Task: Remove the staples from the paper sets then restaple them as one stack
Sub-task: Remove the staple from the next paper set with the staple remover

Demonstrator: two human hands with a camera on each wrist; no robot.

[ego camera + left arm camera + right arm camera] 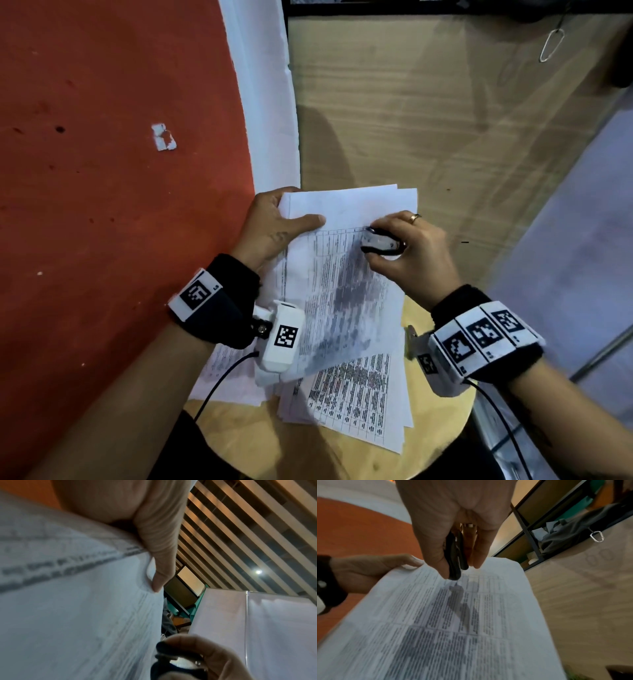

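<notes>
A set of printed sheets [346, 274] is held tilted above a round wooden stool [442, 431]. My left hand [274, 222] grips its top left corner, thumb on top and fingers beneath. My right hand [407, 246] pinches a black and silver staple remover [380, 244] between thumb and fingers, its tip just above the upper part of the page. In the right wrist view the staple remover [456, 555] hangs over the paper [453, 622] and throws a shadow on it. The left wrist view shows my left thumb [157, 555] pressing on the sheet [77, 608].
More printed sheets [356, 407] lie spread on the stool under the held set. The floor is red [113, 171] to the left, with a white scrap [163, 137]. A wood-look panel [428, 120] stands ahead, with a metal carabiner [550, 44] hanging at its top right.
</notes>
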